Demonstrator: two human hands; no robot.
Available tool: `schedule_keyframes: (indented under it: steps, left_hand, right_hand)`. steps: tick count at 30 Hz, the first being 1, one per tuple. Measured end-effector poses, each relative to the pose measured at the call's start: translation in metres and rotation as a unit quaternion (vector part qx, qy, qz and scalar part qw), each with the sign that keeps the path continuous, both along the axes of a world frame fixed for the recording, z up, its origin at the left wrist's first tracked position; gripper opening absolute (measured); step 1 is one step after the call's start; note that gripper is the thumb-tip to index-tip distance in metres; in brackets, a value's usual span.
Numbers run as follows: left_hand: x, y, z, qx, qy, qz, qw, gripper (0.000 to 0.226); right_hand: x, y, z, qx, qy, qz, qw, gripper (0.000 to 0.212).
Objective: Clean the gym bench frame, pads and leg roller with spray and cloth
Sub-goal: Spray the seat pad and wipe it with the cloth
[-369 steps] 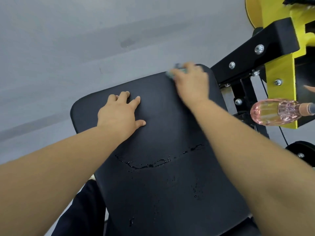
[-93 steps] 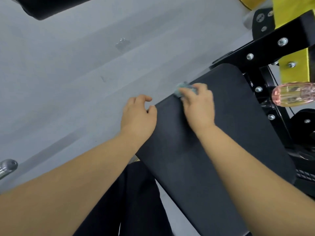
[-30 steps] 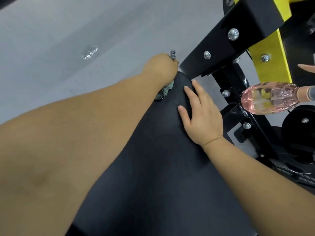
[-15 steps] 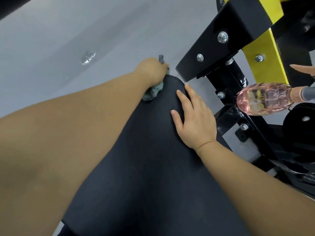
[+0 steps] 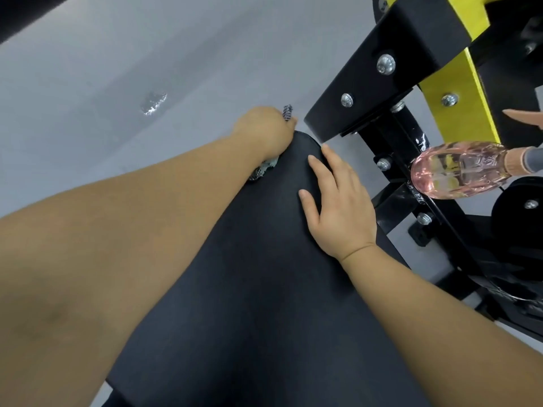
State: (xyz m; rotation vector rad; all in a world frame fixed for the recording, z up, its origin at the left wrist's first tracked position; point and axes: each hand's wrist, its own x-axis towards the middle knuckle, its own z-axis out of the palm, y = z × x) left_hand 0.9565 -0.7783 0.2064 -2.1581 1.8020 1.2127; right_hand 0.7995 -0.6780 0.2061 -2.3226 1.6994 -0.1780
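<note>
A smooth pale grey floor (image 5: 102, 83) fills the upper left of the head view, marked by one small glistening wet patch (image 5: 153, 102). Across it runs a matte black padded bench pad (image 5: 249, 289), seen lengthwise. Its rounded far end sits just beside a black steel bracket (image 5: 411, 39) studded with silver bolts and joined to a yellow painted frame bar (image 5: 458, 83).

The person's left hand (image 5: 264, 130) is clenched on a teal-and-dark patterned cloth (image 5: 266, 168) at the pad's far left edge, with cloth bunching out under the hand and poking up by the knuckles. The right hand (image 5: 340, 204) lies flat on the pad near its far end, fingers straight and slightly spread, grasping nothing. A clear pink plastic spray bottle (image 5: 458, 170) shows sideways among the black frame tubes to the right of the pad, apart from both hands; what supports it cannot be made out.

The left fingers are out of sight beyond the pad's edge, and the hand hides most of the cloth. The bottle's spray head is cut off at the right border. A skin-coloured tip (image 5: 523, 118) also enters there, and what it belongs to cannot be told. A round black part (image 5: 526, 207) below the bottle is partly cropped.
</note>
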Motion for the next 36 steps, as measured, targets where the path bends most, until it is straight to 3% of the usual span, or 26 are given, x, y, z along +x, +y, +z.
schedule_keyframes:
  steps: [4, 7, 10, 12, 14, 19, 22, 24, 27, 28, 30, 32, 33, 34, 36]
  left_hand:
    - [-0.01, -0.013, 0.005, -0.041, -0.007, -0.1, 0.994, 0.045]
    - [0.004, -0.003, 0.009, -0.088, 0.047, -0.131, 0.986, 0.046]
    - [0.027, 0.017, 0.001, -0.082, 0.118, -0.036, 0.989, 0.04]
    - [0.032, 0.022, 0.001, -0.018, 0.106, 0.05, 0.993, 0.04]
    - [0.022, 0.013, 0.001, 0.013, 0.067, 0.05, 0.996, 0.045]
    - [-0.018, -0.004, 0.009, -0.07, 0.027, -0.139, 0.987, 0.039]
    - [-0.021, 0.005, 0.013, -0.123, 0.029, -0.263, 0.956, 0.05]
    - [-0.017, 0.012, 0.017, -0.134, 0.075, -0.294, 0.943, 0.059]
    - [-0.017, 0.024, 0.023, -0.012, 0.246, -0.133, 0.96, 0.059]
    - [-0.019, 0.028, 0.026, 0.048, 0.324, -0.053, 0.943, 0.056]
    - [-0.024, 0.029, 0.034, 0.125, 0.49, 0.123, 0.854, 0.055]
    - [-0.019, 0.024, 0.04, 0.127, 0.571, 0.305, 0.751, 0.054]
    - [-0.014, 0.023, 0.041, 0.1, 0.559, 0.387, 0.727, 0.05]
    - [-0.01, 0.023, 0.042, 0.063, 0.517, 0.446, 0.728, 0.044]
    - [-0.001, 0.033, 0.042, -0.011, 0.378, 0.463, 0.802, 0.035]
  right_hand:
    - [-0.001, 0.0, 0.0, -0.02, -0.046, -0.007, 0.999, 0.052]
    - [-0.002, 0.001, 0.0, -0.026, -0.066, -0.011, 0.997, 0.051]
    - [-0.001, 0.001, 0.0, -0.034, -0.073, -0.015, 0.997, 0.05]
    - [-0.001, 0.0, 0.0, -0.038, -0.072, -0.017, 0.997, 0.048]
    - [0.0, 0.001, -0.001, -0.042, -0.08, -0.022, 0.996, 0.042]
    - [-0.002, 0.004, -0.002, -0.088, -0.12, -0.029, 0.988, 0.018]
    - [-0.004, 0.003, -0.002, -0.091, -0.156, -0.034, 0.983, 0.019]
    - [-0.004, 0.002, 0.001, -0.074, -0.217, -0.075, 0.97, 0.026]
    - [-0.004, -0.005, 0.014, -0.048, -0.327, -0.216, 0.919, 0.043]
    - [0.0, -0.01, 0.019, -0.04, -0.333, -0.252, 0.908, 0.047]
    - [0.015, -0.022, 0.027, 0.003, -0.283, -0.258, 0.924, 0.05]
    - [0.038, -0.033, 0.024, 0.086, -0.191, -0.216, 0.954, 0.053]
    - [0.048, -0.037, 0.021, 0.115, -0.133, -0.196, 0.965, 0.056]
    - [0.054, -0.04, 0.016, 0.127, -0.076, -0.176, 0.973, 0.059]
    - [0.058, -0.049, 0.012, 0.142, -0.004, -0.156, 0.977, 0.061]
